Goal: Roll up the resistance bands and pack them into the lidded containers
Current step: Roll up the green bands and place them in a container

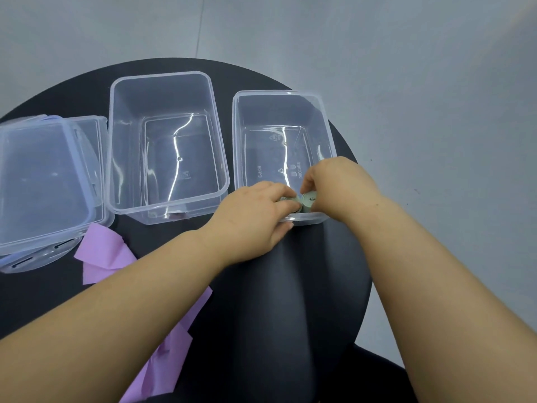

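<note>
Your left hand [255, 218] and right hand [337, 181] each pinch a rolled band [308, 200]; wedge both snugly against the container's [241, 141] near wall.

Black bench, clear boxes, lilac and pale green bands

The round matte black bench [319, 286] is plain and unpatterned, set on a flat pale grey floor [436, 82]. The left rectangular clear plastic container [167, 80] and the right rectangular clear plastic container [279, 93] are colourless with a faint bluish cast and white glare streaks. The right one carries colourless embossed lettering on its base. The stacked clear plastic lids [43, 181] share that tint, with pale violet-blue clips [49, 117]. The flat rubber resistance band [101, 257] is plain lilac. The two rolled resistance bands [308, 199] are pale green.
</note>
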### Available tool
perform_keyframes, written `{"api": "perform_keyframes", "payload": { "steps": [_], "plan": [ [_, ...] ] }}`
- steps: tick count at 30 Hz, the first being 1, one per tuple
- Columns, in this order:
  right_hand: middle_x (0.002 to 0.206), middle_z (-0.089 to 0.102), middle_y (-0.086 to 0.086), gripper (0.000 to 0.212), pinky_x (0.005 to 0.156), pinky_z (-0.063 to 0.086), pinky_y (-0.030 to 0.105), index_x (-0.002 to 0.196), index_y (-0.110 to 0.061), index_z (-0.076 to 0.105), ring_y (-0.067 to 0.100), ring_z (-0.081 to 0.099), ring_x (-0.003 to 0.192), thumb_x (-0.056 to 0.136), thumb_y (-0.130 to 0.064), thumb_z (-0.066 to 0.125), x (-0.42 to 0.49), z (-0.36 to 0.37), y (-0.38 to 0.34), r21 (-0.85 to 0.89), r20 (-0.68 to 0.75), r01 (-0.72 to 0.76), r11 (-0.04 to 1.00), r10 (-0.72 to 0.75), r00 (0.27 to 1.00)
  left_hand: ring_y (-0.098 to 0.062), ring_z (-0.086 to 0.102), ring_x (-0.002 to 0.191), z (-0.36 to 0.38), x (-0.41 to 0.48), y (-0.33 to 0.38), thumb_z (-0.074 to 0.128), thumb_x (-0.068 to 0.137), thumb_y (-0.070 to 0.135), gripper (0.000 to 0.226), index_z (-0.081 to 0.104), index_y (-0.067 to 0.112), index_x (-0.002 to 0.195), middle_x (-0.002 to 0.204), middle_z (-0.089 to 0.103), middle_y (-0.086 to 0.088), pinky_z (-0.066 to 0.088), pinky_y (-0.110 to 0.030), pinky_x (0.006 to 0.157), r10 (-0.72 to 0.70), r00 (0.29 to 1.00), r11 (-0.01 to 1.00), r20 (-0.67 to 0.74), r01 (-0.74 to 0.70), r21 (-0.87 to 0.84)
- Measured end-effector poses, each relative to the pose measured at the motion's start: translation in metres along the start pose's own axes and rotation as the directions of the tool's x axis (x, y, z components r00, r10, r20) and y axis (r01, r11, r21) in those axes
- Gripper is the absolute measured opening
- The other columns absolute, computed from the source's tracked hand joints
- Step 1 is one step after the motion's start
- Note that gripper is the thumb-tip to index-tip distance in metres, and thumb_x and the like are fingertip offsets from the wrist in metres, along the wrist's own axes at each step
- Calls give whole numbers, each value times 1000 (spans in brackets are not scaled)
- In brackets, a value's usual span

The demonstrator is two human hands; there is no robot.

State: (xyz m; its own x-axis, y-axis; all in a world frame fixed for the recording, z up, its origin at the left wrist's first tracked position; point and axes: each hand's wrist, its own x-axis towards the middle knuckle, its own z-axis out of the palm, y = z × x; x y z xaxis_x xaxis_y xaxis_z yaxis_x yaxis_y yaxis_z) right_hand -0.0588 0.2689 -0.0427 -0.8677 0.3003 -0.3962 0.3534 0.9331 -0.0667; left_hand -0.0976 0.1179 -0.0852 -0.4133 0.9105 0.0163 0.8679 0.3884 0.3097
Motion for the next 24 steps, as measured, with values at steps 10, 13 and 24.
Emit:
{"api": "perform_keyframes", "payload": {
  "steps": [10, 13, 24],
  "plan": [
    [99, 59, 2, 29, 64, 40, 26, 115, -19, 62, 23, 55, 83, 87, -12, 57, 3, 1, 0, -32, 69, -59, 998, 61, 996, -22, 49, 122, 3, -1, 1, 53, 92, 29, 35, 58, 21, 126, 133, 53, 2, 41, -36, 89, -25, 1000, 1000, -14, 25, -11],
    [96, 57, 0, 30, 57, 36, 24, 113, -26, 62, 23, 49, 77, 86, -13, 58, -2, -2, -1, -110, 2, -76, 991, 76, 997, -25, 54, 116, 3, -2, 1, 58, 89, 27, 33, 62, 19, 121, 127, 58, -1, 44, -36, 83, -4, 999, 1000, -45, 4, 0],
    [103, 64, 0, 25, 58, 39, 23, 108, -23, 66, 24, 59, 83, 85, -15, 59, -1, -1, 7, -47, 86, -100, 994, 104, 991, -25, 67, 91, 10, -2, -2, 45, 80, 35, 37, 70, 17, 102, 105, 68, -1, 51, -35, 61, 38, 991, 998, -129, -31, 55]
  ]
}}
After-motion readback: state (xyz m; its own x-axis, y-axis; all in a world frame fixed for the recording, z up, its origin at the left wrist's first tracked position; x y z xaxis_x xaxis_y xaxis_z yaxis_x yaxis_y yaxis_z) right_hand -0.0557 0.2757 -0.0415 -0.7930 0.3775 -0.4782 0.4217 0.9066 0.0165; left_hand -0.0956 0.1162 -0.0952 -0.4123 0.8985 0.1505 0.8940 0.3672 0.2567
